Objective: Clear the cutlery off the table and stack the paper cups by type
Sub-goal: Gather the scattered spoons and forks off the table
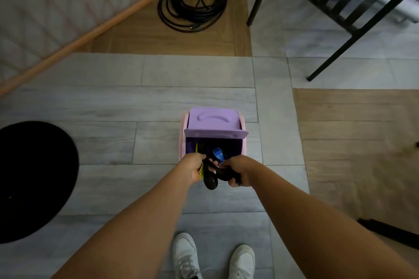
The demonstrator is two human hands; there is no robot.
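Both left hand (194, 168) and right hand (240, 172) grip half-hidden cutlery (210, 182) over, seemingly, a bin (215, 120).

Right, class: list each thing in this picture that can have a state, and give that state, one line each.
Bin: upright on the floor.
Bin lid: swung open, tilted.
Left hand: grips yellow cutlery and a black spoon.
Right hand: grips black cutlery.
Blue fork: held between the hands, tines over the bin opening.
Cable: coiled on the floor.
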